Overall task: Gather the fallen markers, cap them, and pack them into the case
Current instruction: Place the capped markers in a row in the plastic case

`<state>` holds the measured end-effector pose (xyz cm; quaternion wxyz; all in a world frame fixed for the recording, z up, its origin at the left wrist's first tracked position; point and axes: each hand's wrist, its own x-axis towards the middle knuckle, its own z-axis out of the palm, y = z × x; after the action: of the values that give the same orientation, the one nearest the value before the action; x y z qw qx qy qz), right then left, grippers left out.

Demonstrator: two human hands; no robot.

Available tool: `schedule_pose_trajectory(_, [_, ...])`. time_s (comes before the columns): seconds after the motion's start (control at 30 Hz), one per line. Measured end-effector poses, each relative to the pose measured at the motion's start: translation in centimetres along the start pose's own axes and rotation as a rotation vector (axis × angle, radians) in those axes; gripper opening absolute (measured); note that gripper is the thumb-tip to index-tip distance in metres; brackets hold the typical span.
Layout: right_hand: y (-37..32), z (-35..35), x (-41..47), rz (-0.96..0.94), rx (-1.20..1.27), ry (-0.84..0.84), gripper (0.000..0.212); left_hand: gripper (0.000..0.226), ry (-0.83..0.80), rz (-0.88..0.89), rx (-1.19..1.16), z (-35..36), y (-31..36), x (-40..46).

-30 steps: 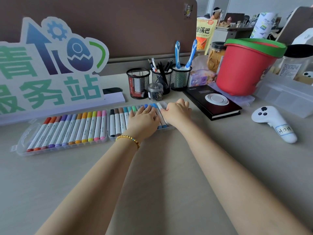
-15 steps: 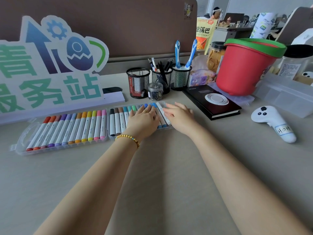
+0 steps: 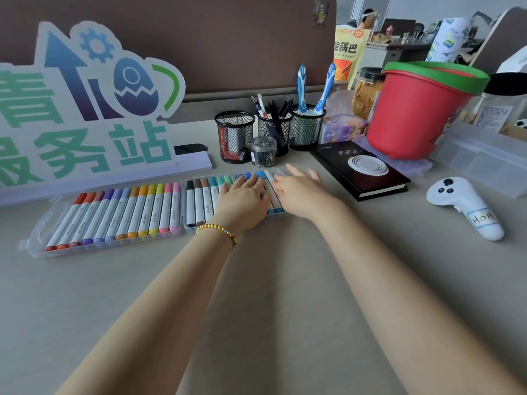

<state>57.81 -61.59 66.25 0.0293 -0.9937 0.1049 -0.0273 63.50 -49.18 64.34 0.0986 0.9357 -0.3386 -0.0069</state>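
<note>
Right hand point(image 3: 299, 192) has gone from a curled fist to fingers spread flat over the last markers point(image 3: 199, 201); left hand point(image 3: 245, 198) stays flat beside it. Markers all sit capped in the case point(image 3: 37, 238), so packing looks basically done.

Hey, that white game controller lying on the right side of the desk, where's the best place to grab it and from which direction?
Probably grip the white controller around its narrow handle, near the taped label, coming down from above. It lies flat on the desk with open space around the handle, while the wider head carries the buttons. The right hand is nearer.
</note>
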Motion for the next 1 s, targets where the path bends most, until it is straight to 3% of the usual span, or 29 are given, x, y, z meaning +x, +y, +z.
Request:
schedule_pose_trajectory(0.2, [0.0,1.7,-1.4,0.019,0.443,0.132,0.04,0.04,0.115,0.071,-0.084,-0.4,-0.7,-0.7])
schedule_pose_trajectory(0.3, [-0.3,1.6,-1.6,0.06,0.508,0.145,0.039,0.03,0.209,0.038,-0.162,-0.7,-1.3,-1.8])
schedule_pose_trajectory(0.5, [-2.2,2.1,-2.1,0.211,0.443,0.19,0.032,0.037,0.327,-0.162,-0.249,-2.4,-4.9,-5.0])
schedule_pose_trajectory(0.67, [-3.9,2.3,-2.2,0.363,0.462,0.259,0.041,0.037,0.46,-0.285,-0.23,-3.4,-11.1,-8.7])
schedule_pose_trajectory(0.83, [-4.3,2.8,-2.4,0.388,0.392,0.31,0.039,0.045,0.445,-0.486,-0.057,-4.1,-16.9,-12.4])
schedule_pose_trajectory(1.0, [-4.2,2.8,-2.8,0.373,0.371,0.313,0.042,0.046,0.325,-0.843,-0.185,-4.3,-19.4,-13.6])
